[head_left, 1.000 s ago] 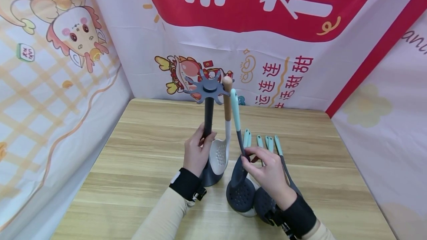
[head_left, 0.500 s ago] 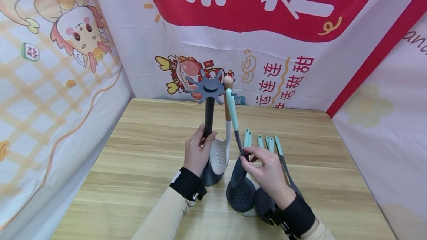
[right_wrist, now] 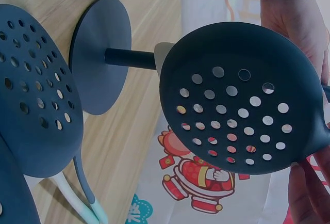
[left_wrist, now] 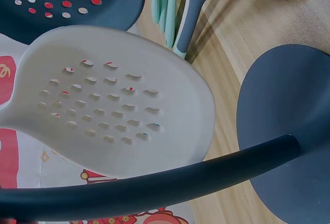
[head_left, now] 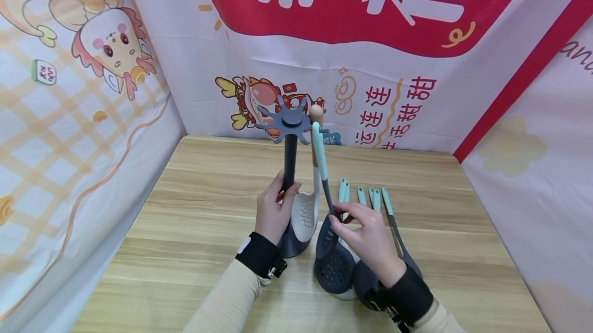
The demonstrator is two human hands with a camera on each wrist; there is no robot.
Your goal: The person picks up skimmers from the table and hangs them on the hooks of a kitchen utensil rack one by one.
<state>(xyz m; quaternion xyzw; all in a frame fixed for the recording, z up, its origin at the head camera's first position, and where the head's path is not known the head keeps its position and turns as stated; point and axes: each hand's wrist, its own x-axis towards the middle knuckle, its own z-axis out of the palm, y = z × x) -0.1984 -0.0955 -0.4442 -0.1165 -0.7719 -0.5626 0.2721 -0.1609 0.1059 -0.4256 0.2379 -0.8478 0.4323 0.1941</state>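
Note:
My left hand grips the black pole of a utensil stand, which has a star-shaped hook top and a round base. A white skimmer with a wooden handle hangs upright on the stand's right side. My right hand pinches the neck of a dark skimmer, its mint handle pointing up and tilted slightly left. This skimmer's perforated head hangs below my fingers, just right of the stand. In the head view, its handle overlaps the white skimmer's wooden handle.
Several more utensils with mint handles lie to the right on the wooden table; a dark perforated skimmer is among them. Printed cloth walls enclose the table at the back and sides.
The held skimmer's handle has tilted left toward the stand, and its perforated face has turned more into view. My right hand has shifted slightly left. My left hand keeps its grip on the pole.

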